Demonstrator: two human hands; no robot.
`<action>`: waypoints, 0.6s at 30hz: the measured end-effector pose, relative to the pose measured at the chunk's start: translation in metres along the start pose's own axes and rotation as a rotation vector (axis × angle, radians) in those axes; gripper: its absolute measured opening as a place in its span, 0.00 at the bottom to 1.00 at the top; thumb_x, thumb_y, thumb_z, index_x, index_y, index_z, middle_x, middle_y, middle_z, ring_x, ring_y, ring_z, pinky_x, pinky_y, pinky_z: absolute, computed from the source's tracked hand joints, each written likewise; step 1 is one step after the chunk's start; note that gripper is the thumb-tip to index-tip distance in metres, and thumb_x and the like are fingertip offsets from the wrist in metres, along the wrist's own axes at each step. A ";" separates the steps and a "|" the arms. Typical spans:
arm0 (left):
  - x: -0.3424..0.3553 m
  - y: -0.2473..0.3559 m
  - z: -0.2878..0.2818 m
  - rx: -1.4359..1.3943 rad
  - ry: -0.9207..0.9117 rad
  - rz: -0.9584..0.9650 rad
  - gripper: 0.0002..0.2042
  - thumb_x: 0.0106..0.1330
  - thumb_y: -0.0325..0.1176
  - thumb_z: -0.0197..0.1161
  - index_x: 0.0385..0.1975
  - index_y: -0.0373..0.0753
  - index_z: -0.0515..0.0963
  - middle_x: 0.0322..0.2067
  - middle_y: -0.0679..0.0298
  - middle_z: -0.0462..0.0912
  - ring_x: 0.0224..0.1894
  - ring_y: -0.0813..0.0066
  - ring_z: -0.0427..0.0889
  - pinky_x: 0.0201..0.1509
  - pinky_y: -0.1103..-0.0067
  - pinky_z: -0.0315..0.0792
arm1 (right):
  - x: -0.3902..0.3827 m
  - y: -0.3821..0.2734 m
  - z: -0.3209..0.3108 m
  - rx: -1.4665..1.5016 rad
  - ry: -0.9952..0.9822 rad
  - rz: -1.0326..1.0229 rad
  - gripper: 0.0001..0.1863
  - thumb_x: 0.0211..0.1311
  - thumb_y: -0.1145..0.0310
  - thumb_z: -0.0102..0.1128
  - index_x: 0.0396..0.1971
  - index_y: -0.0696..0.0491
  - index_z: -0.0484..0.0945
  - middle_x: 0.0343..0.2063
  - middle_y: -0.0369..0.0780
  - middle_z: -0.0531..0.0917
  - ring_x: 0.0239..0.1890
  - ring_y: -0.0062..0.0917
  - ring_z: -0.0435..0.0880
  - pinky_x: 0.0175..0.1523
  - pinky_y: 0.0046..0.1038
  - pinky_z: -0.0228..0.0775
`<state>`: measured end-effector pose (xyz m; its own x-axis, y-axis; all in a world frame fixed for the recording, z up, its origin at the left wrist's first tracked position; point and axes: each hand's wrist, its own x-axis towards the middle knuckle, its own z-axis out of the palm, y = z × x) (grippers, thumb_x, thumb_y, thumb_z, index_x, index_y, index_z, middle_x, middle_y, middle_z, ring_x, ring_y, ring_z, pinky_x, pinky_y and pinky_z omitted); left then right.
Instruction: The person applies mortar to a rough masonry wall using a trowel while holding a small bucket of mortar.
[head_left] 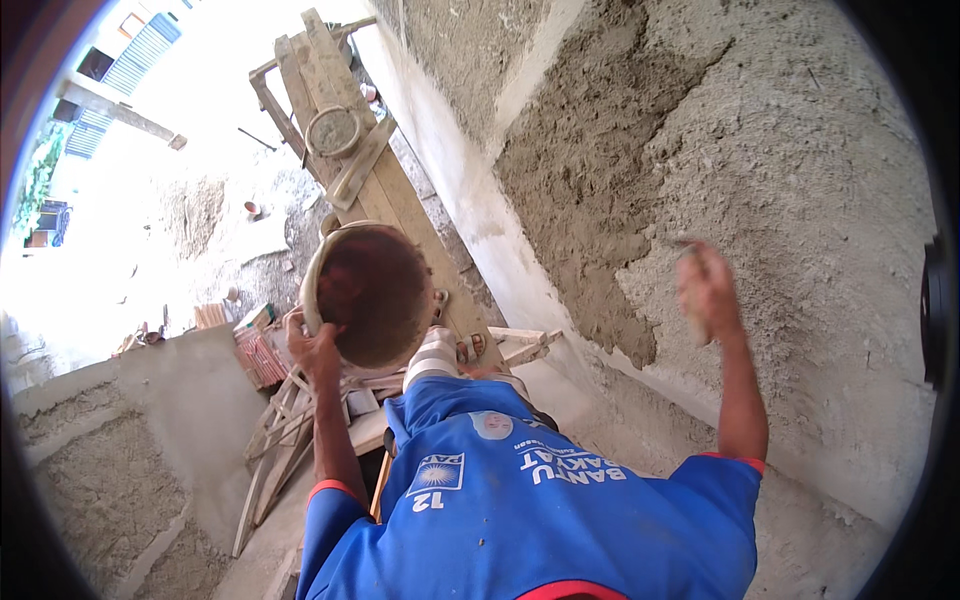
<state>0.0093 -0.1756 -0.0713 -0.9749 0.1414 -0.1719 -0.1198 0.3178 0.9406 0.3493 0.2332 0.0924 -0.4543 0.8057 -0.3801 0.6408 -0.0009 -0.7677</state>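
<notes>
Bucket first: my left grip is closed on its left rim, and it shows in front of me over the planks, hiding part of their left edge between my feet and the round pan. Its inside is dark, so I cannot tell how much it holds. My right grip is curled round a slim hand tool, too blurred for me to name surely, though I would take it for a trowel. That hand is in front of the rough wall, just right of the ragged edge of a darker, damp-looking patch. To do this well, I judge I should work outward from that edge, so each throw overlaps the last and leaves no gap. A loose wrist and modest loads ought to spread better than heavy ones, which could slump. I would hold the bucket mouth up and close to my body, and plant my feet inside the planks' edges, since a one-sided weight could tip me
</notes>
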 end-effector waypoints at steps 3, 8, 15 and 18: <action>0.008 0.013 0.025 0.089 -0.032 0.175 0.16 0.46 0.23 0.58 0.38 0.32 0.75 0.31 0.63 0.75 0.30 0.78 0.73 0.35 0.79 0.71 | -0.027 0.025 0.060 0.107 -0.359 0.168 0.17 0.62 0.72 0.52 0.51 0.58 0.66 0.24 0.41 0.77 0.21 0.22 0.77 0.20 0.23 0.74; 0.016 0.037 0.068 -0.212 -0.154 0.105 0.16 0.45 0.23 0.58 0.38 0.32 0.75 0.32 0.67 0.75 0.32 0.80 0.71 0.38 0.81 0.69 | -0.064 0.015 0.116 0.241 -0.745 0.270 0.24 0.58 0.76 0.55 0.54 0.62 0.62 0.25 0.41 0.77 0.21 0.25 0.79 0.28 0.27 0.75; 0.018 0.104 0.129 -0.455 -0.378 0.203 0.13 0.42 0.19 0.58 0.31 0.33 0.73 0.36 0.67 0.75 0.34 0.81 0.72 0.42 0.84 0.68 | -0.049 -0.050 0.134 0.603 -0.728 0.187 0.31 0.58 0.74 0.57 0.59 0.65 0.56 0.27 0.44 0.79 0.25 0.26 0.82 0.31 0.26 0.76; 0.026 0.137 0.151 -0.349 -0.496 0.351 0.14 0.42 0.20 0.57 0.32 0.32 0.74 0.37 0.63 0.76 0.36 0.79 0.73 0.44 0.82 0.68 | -0.009 -0.079 0.163 0.322 -0.296 0.041 0.29 0.57 0.72 0.58 0.57 0.65 0.59 0.28 0.48 0.81 0.26 0.34 0.85 0.31 0.33 0.77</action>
<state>-0.0044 0.0137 0.0090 -0.7764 0.6178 0.1242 0.0526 -0.1329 0.9897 0.2018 0.1295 0.0719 -0.6199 0.5971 -0.5092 0.4580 -0.2515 -0.8526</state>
